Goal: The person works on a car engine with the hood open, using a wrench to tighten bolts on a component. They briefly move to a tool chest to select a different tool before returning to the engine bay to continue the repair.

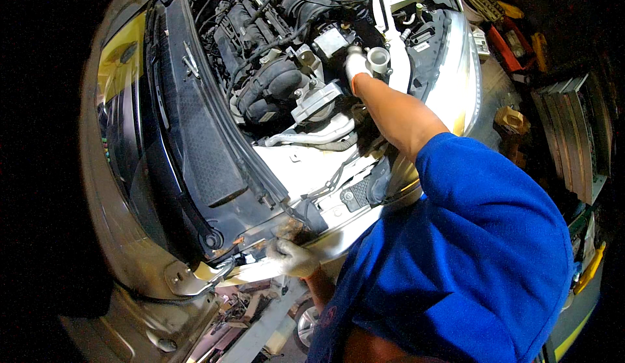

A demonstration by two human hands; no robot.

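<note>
My right hand (357, 64), in a pale work glove, reaches deep into the engine bay beside a white round open-topped neck (378, 58). Its fingers go down among dark parts, so what they touch is hidden. Close by sits a silver box-shaped part (331, 41). A grey metal housing (317, 102) and a black ribbed intake duct (270, 86) lie to the left of that arm. My left hand (293, 257), gloved too, rests with curled fingers on the edge of the car's fender (254, 272), near the windshield's lower corner.
A wiper arm (179, 200) and black cowl panel (205, 148) run along the windshield. Pale hoses (316, 134) cross the bay's near side. Beyond the headlight (463, 70) are a red bin (509, 45) and stacked metal panels (569, 135). A wheel (306, 324) shows below.
</note>
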